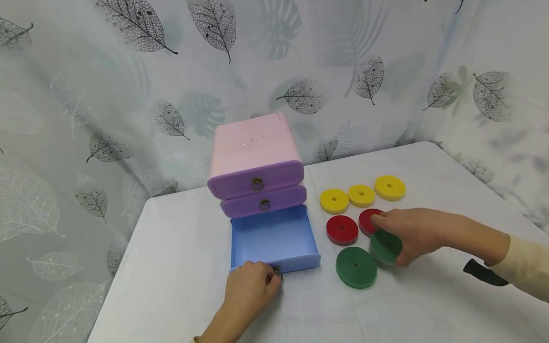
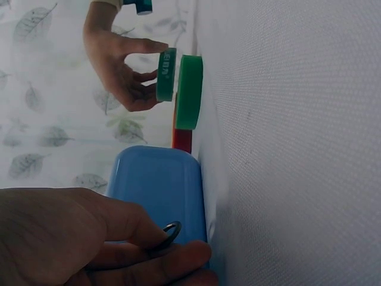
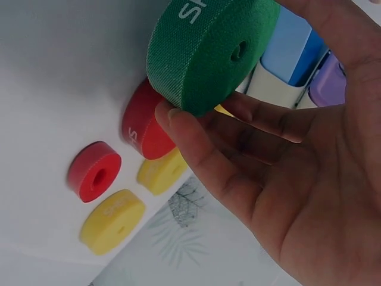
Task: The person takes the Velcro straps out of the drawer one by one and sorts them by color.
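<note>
My left hand [image 1: 250, 288] is at the front of the pulled-out blue drawer [image 1: 274, 234]; in the left wrist view, its thumb and fingers pinch the drawer's metal ring pull [image 2: 173, 229]. The right hand [image 1: 422, 233] grips a green roll of hook-and-loop tape [image 3: 223, 65] by its edges, between thumb and fingers. In the left wrist view, that roll is raised off the table. Beside it, a second green roll [image 1: 356, 267] lies flat. Two red rolls [image 1: 341, 230] sit just behind, one partly covered by the right hand.
Above the blue drawer, the pink cabinet [image 1: 255, 140] has two closed purple drawers [image 1: 274, 178]. Three yellow rolls [image 1: 334, 201] lie in a row to its right. A white cloth covers the table [image 1: 180, 267], and a leaf-patterned curtain [image 1: 257, 71] hangs behind.
</note>
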Demonstrator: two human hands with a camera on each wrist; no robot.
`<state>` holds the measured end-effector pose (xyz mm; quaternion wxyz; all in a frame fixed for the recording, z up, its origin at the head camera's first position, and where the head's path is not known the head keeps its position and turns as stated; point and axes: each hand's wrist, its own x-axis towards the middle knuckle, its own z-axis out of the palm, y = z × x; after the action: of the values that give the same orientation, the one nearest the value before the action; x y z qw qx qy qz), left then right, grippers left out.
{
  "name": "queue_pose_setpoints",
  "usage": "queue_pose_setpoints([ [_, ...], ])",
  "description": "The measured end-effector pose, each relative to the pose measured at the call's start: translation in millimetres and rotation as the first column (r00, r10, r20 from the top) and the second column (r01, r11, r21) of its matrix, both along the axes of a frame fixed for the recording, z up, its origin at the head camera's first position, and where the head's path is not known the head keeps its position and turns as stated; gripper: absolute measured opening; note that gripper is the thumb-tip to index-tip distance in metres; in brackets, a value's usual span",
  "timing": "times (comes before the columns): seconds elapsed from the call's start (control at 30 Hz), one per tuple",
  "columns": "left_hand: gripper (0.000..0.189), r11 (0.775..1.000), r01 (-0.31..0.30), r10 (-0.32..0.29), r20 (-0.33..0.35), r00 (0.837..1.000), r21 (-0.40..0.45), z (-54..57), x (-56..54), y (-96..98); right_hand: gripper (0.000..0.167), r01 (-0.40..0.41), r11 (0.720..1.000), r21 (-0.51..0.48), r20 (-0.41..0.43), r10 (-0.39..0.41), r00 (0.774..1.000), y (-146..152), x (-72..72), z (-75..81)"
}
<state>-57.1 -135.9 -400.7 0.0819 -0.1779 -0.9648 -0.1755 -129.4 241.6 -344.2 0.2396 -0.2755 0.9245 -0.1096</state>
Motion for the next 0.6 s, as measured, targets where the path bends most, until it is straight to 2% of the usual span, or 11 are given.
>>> queue_pose_setpoints([
  [0.33, 0.045, 1.000, -0.007, 0.007, 0.014, 1.000, 0.001, 0.2, 0.0, 0.3, 0.074, -0.002, 1.000, 0.024, -0.036, 0.003, 0.999, 7, 4.6, -6.7],
  [0.6, 0.045, 1.000, -0.006, 0.006, 0.015, 1.000, -0.002, -0.1, -0.4, 0.7, 0.084, 0.011, 1.000, 0.023, -0.043, -0.010, 0.999, 13, 8.8, -13.2],
])
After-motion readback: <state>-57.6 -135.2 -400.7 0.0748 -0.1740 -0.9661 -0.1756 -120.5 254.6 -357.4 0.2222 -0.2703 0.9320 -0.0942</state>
